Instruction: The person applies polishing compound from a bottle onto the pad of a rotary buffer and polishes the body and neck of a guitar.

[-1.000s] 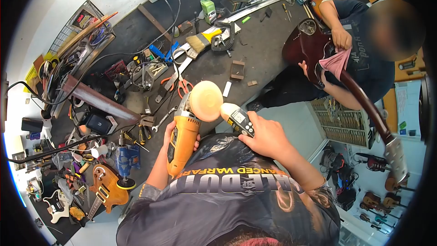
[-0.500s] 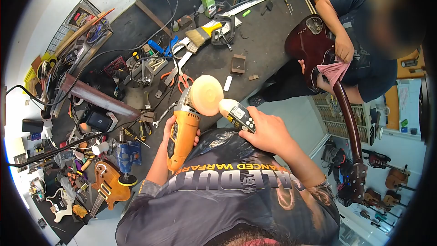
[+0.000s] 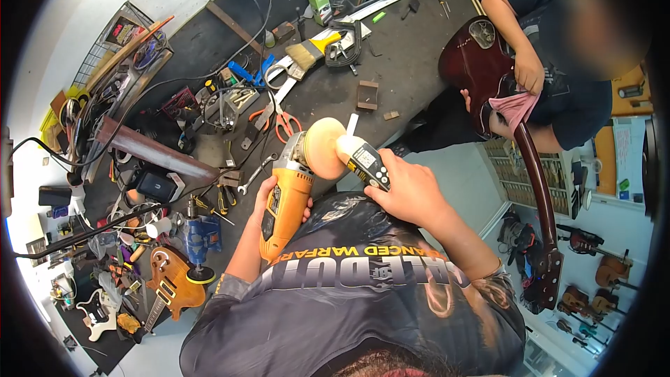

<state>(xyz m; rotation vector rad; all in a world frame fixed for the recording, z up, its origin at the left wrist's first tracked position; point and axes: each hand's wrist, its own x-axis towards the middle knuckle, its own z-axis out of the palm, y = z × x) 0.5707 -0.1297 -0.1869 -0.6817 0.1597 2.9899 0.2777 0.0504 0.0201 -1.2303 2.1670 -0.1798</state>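
My left hand (image 3: 264,202) is wrapped round the body of an orange power polisher (image 3: 287,202). Its round, pale orange pad (image 3: 324,146) is tipped up near the middle of the view. In my right hand (image 3: 412,192) is a black labelled bottle (image 3: 368,165), held on its side with its pale end toward the pad. That end overlaps the pad's right edge; whether they touch I cannot tell. Both hands are closed, in front of my dark printed shirt (image 3: 363,307).
A dark workbench (image 3: 412,49) holds a paintbrush (image 3: 310,50), orange-handled scissors (image 3: 286,124), a wrench (image 3: 257,172) and a brown block (image 3: 367,95). A blue drill (image 3: 202,237) stands beside an amber guitar (image 3: 178,283). At right, a person wipes a dark red guitar (image 3: 474,56) with a pink cloth (image 3: 515,108).
The bottle's pale end has come closer to the pad and now overlaps its edge. The pad has turned slightly more edge-on. My grip on both things stays the same.
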